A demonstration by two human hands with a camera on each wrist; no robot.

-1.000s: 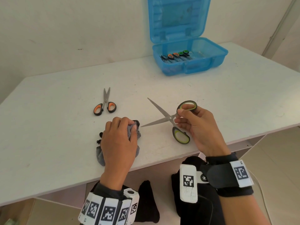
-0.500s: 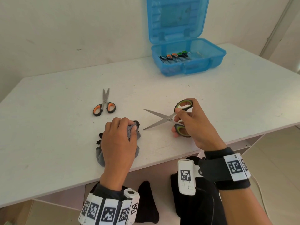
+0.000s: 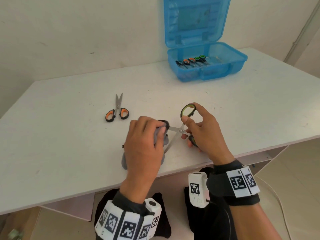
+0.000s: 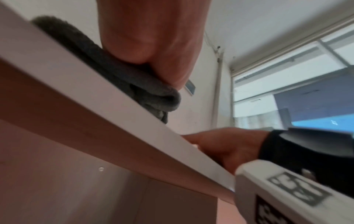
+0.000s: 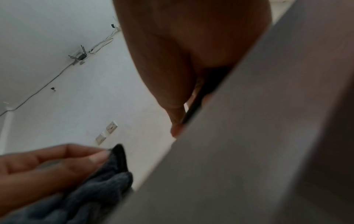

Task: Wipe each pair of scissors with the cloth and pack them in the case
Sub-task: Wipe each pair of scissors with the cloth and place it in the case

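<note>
My right hand (image 3: pixel 202 132) grips the green-handled scissors (image 3: pixel 181 129) by their handles near the front edge of the worktop (image 3: pixel 69 153), the blades spread wide. One handle loop stands up above my thumb and forefinger; the other is tucked low under my curled fingers. One blade runs left from the pivot, the other slants down toward the front edge.

My left hand (image 3: pixel 143 144) is curled round the grey cloth (image 3: pixel 161 137) and pinches a fold of it onto the leftward blade, just left of the pivot. The rest of the cloth bunches under my palm and lies on the worktop close to the front edge. From the left wrist camera I see the cloth (image 4: pixel 114 75) squeezed under my palm at the worktop's lip; from the right wrist camera my left fingers (image 5: pixel 67 159) pinch the dark cloth (image 5: pixel 95 194), though that picture is soft.

The orange-handled scissors (image 3: pixel 117 111) lie closed on the worktop, left of my hands and further back, tips pointing toward the rear edge.

The blue case (image 3: pixel 225 66) sits open at the back right of the worktop, lid upright. Inside it a row of scissor handles (image 3: pixel 192 60) shows, orange, green and dark, side by side.
</note>
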